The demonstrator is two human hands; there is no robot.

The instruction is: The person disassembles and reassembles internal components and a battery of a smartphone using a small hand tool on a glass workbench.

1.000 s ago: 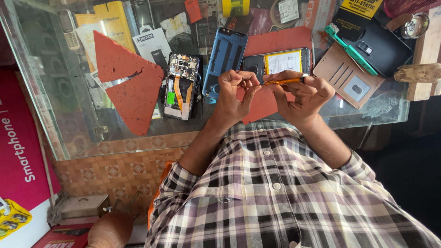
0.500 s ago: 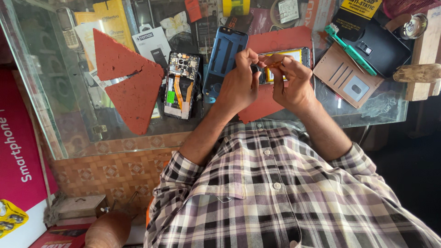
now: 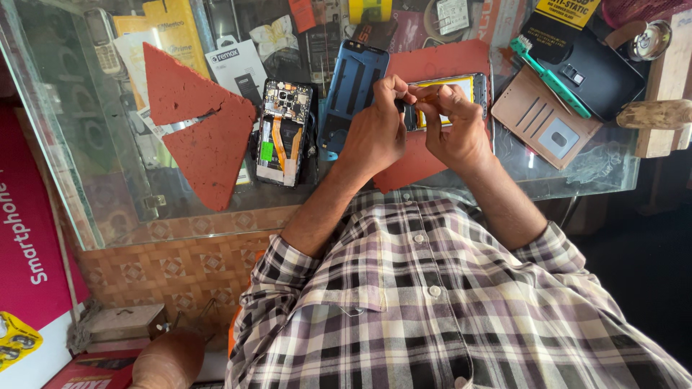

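Observation:
My left hand (image 3: 375,137) and my right hand (image 3: 458,133) meet over a phone part with a yellow panel (image 3: 461,86), which lies on a red mat (image 3: 440,61). My right hand pinches the orange handle of a small screwdriver (image 3: 427,94). The fingers of my left hand close on its dark tip end. What sits at the tip is too small to tell. Left of my hands lie a blue phone back cover (image 3: 351,90) and an opened phone with its board and orange flex cables showing (image 3: 283,133).
Everything rests on a glass counter (image 3: 108,194) over shelves of packaged goods. A torn red mat piece (image 3: 198,133) lies at left. At right are a brown wallet case (image 3: 544,119), a green toothbrush (image 3: 551,75), a black box (image 3: 609,79) and a wooden block (image 3: 659,115).
Both hands moved forward, away from my body, to above the yellow-panel phone part. They have drawn closer together, still holding the screwdriver.

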